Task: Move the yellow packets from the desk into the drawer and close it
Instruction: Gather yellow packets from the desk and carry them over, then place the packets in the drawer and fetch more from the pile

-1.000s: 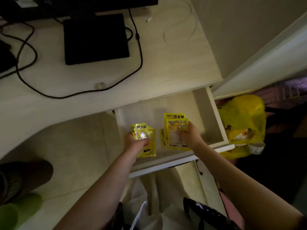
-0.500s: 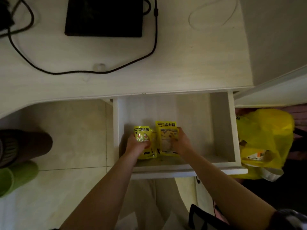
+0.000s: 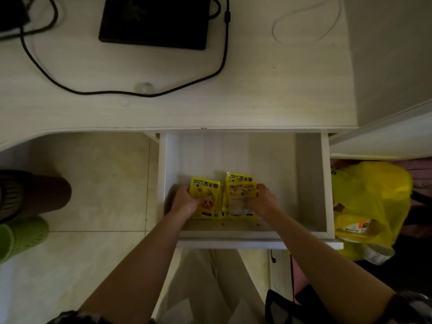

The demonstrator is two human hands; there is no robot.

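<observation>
A: Item one, task status?

B: Yellow packets are off the desk [image 3: 257, 90] and inside the drawer [image 3: 311, 183]. No packet shows on the desk top. Drawer stands pulled fully out. By my judgement, what is left is letting go, pulling the hands out, and pushing the drawer shut.

A: Item two, drawer contents?

B: Left packet [image 3: 208, 195] and right packet [image 3: 240, 195], side by side near the front wall, printed faces up. A further yellow edge shows between them; whether that is another packet, I cannot tell. The back half of the drawer shows bare floor.

A: Item three, hands?

B: Left hand [image 3: 184, 202], fingers curled over the left packet's near corner, holding it. Right hand [image 3: 264, 199], fingers curled on the right packet's edge, holding it. Whether the packets rest on the drawer floor yet, I cannot tell.

A: Item four, other containers?

B: Yellow plastic bag [image 3: 369, 206] on the floor, just right of the drawer, something labelled inside.
</observation>
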